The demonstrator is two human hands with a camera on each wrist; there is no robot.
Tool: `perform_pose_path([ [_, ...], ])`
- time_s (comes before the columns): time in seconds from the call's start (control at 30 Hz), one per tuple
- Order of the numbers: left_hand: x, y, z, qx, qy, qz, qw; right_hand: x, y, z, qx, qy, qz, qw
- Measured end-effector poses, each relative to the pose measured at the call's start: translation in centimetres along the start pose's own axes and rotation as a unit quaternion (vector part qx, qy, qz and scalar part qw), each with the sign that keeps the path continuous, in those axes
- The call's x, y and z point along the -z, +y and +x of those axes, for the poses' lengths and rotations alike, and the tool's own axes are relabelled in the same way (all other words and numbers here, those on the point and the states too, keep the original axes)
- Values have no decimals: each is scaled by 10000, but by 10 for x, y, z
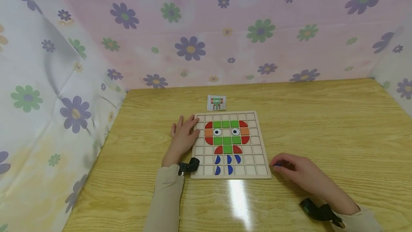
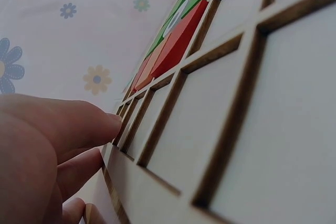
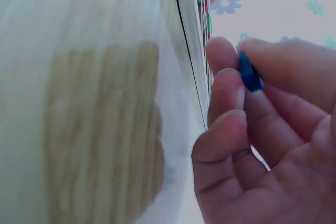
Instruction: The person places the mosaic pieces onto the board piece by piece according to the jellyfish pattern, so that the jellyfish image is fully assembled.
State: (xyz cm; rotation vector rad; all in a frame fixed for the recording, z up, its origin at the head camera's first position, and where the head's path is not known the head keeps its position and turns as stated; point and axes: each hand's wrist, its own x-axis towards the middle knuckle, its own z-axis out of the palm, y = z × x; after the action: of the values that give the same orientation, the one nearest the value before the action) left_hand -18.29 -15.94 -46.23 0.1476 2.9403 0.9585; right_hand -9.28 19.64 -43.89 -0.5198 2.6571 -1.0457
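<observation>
A square wooden grid board [image 1: 259,149] lies on the table, its cells partly filled with green, red and orange pieces and two eye pieces [image 1: 235,131]. Below them sit several blue half-circle pieces [image 1: 229,159] in the two lowest rows. My left hand [image 1: 182,137] rests at the board's left edge, fingers stretched, fingertips on the rim. Just off the lower right corner, my right hand [image 1: 300,171] pinches a blue piece [image 3: 251,74] between thumb and fingertips; its outline is mostly covered by the fingers.
Behind the board lies a small picture card [image 1: 216,102] showing a similar coloured figure on a grid. The wooden table [image 1: 322,117] reaches back to a flowered cloth [image 1: 225,46], which also hangs at both sides. Light glares off the table in front of the board.
</observation>
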Motion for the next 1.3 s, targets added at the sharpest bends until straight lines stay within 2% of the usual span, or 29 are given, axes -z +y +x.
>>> perform_pose_path([
  [0.3,0,-1,-1,-48,31,-95,9999,0,-3,-1,71,228,-158,9996],
  [0.67,-2,-5,-3,-36,6,-104,9999,-4,-4,2,-110,-66,133,9998],
  [0.8,-1,-5,-3,-45,13,-80,10000,-7,-4,4,-4,-160,222,9996],
  [1.0,-2,-6,-2,-65,9,-61,10000,-11,-8,7,216,-47,356,9991],
  [1.13,-2,-6,-2,-66,27,-69,10000,-14,-13,10,184,-247,610,9977],
  [1.3,0,-2,-1,-64,40,-97,9999,-17,-20,16,51,-351,478,9982],
])
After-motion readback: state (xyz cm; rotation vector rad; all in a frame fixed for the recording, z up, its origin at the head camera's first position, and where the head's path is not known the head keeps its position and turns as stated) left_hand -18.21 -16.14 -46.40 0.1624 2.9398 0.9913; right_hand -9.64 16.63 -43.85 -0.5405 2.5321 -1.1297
